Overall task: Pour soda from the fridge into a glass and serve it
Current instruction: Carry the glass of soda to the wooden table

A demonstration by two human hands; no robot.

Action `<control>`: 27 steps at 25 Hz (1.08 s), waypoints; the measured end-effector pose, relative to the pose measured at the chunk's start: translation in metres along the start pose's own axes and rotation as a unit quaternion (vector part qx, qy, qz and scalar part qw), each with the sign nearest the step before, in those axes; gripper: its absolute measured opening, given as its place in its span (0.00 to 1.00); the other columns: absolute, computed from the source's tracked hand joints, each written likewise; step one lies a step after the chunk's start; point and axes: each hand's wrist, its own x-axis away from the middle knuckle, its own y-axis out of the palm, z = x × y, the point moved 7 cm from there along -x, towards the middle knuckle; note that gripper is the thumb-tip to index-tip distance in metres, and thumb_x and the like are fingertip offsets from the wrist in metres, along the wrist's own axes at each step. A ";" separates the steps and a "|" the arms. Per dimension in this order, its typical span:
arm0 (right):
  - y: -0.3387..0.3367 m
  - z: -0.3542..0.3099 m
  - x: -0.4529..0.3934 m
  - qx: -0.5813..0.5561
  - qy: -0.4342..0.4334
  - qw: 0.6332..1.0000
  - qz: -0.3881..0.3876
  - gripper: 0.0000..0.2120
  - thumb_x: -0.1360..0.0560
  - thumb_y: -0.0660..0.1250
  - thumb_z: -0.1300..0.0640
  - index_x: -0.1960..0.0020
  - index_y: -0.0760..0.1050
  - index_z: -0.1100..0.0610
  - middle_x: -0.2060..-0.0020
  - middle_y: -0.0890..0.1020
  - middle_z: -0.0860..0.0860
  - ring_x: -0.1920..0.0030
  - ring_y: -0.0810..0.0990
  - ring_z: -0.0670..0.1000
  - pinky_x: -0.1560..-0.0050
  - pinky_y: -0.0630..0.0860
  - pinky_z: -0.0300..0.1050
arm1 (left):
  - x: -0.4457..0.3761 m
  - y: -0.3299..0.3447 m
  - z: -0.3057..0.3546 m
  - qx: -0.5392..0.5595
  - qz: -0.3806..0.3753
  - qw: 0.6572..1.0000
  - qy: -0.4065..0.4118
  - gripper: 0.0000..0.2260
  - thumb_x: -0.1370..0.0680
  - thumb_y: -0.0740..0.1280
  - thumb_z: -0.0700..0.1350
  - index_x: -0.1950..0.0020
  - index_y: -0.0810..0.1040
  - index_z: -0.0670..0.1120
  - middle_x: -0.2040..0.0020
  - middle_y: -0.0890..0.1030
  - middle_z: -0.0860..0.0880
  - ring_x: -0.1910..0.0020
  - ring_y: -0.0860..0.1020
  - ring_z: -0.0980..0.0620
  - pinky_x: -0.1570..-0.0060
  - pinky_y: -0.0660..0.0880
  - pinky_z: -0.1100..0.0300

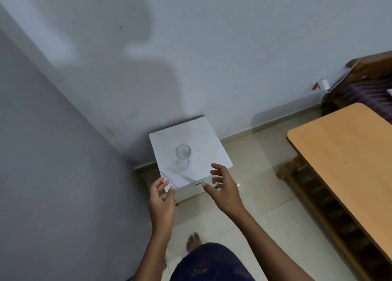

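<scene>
A clear glass (183,156) is seen standing upright on a small white table (214,151), with its long axis vertical and its mouth pointing up toward the camera. It is placed near the middle of the tabletop, slightly toward the left edge, well apart from all four corners. The glass looks empty, but its lower part is hard to make out, because it is transparent and blends with the pale marbled top.

Both hands are held spread and nothing is gripped. The left hand (162,198) is seen at the near left corner of the table, its fingers (158,184) loosely curled over that corner. The right hand (224,187) is seen at the near right part of the table, with the fingers (216,168) stretched over the near edge. The glass lies beyond both hands, between them, and is not touched by any finger.

The front of the table under the top is mostly hidden by the hands. At the right, a wooden bench (343,151) is cut off by the picture edge. A bare foot (193,241) is seen on the tiled floor (261,164).
</scene>
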 end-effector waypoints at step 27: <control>0.119 0.090 -0.211 0.138 -0.025 0.985 -0.102 0.40 0.32 0.78 0.52 0.26 0.60 0.55 0.29 0.70 0.49 0.32 0.71 0.51 0.37 0.70 0.41 | -0.197 0.090 -0.145 -0.487 -0.131 0.859 -0.087 0.34 0.21 0.64 0.52 0.21 0.49 0.47 0.20 0.51 0.49 0.22 0.52 0.48 0.27 0.57 0.47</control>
